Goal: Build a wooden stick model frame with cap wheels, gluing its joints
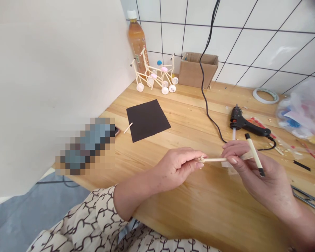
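Note:
My left hand (177,166) is closed, pinching one end of a thin pale wooden stick (212,160) that lies level between both hands above the wooden table (199,210). My right hand (254,171) pinches the stick's other end. It also holds a white pen with black ends (254,155) slanted across its fingers. A flat pale wooden piece shows just behind the right fingers. A black hot glue gun (245,124) lies on the table just beyond my right hand, its black cord (207,66) running up the tiled wall.
A black square sheet (147,120) lies at mid-left with a short stick (127,128) beside it. At the back stand small stick-and-cap bicycle models (156,78), a tea bottle (137,40) and a cardboard box (198,69). A tape roll (265,95) and a plastic bag (304,112) sit right.

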The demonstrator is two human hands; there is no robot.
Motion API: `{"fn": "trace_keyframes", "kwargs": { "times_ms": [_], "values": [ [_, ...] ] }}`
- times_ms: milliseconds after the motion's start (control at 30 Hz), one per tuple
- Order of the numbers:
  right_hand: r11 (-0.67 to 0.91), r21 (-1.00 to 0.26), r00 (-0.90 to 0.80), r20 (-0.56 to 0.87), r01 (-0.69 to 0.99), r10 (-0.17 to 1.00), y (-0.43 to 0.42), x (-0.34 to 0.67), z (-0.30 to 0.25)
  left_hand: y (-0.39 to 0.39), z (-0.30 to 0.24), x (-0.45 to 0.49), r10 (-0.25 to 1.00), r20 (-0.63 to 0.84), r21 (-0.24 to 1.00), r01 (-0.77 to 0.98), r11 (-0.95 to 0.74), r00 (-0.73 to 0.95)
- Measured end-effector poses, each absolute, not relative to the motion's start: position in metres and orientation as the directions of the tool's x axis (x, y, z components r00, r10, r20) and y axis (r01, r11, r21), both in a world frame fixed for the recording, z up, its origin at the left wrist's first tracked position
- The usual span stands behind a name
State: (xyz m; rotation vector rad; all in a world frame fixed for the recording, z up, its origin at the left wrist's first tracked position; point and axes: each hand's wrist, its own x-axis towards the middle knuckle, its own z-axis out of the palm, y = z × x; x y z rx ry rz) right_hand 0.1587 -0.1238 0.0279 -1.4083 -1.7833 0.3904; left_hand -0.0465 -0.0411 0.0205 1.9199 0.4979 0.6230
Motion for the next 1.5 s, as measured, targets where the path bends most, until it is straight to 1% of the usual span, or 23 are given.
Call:
{"fn": "trace_keyframes", "kwargs": {
  "times_ms": [267,467,767,900,1267,1500],
  "values": [
    [0.324,-0.681,-0.044,0.395,0.657,0.918,-0.1246,0.1596,0.0288,-0.0422,0.0227,-0.0451,0.589,0.208,0.907,0.071,-0.415,0.781],
    [0.319,-0.677,-0.042,0.392,0.663,0.919,-0.1237,0.1585,0.0276,-0.0427,0.0190,-0.0453,0.595,0.238,0.900,0.055,-0.432,0.768],
    [0.344,-0.679,-0.063,0.403,0.649,0.913,-0.1222,0.1577,0.0295,-0.0456,0.0203,-0.0443,0.623,0.228,0.910,0.063,-0.409,0.748],
    [0.332,-0.683,-0.058,0.392,0.651,0.918,-0.1221,0.1573,0.0286,-0.0458,0.0198,-0.0433,0.631,0.225,0.918,0.056,-0.392,0.742],
    [0.338,-0.669,-0.067,0.396,0.662,0.916,-0.1227,0.1583,0.0298,-0.0449,0.0175,-0.0435,0.612,0.233,0.917,0.039,-0.397,0.756],
    [0.344,-0.666,-0.069,0.403,0.662,0.913,-0.1219,0.1585,0.0292,-0.0453,0.0180,-0.0435,0.618,0.204,0.935,0.036,-0.353,0.759]
  ]
}}
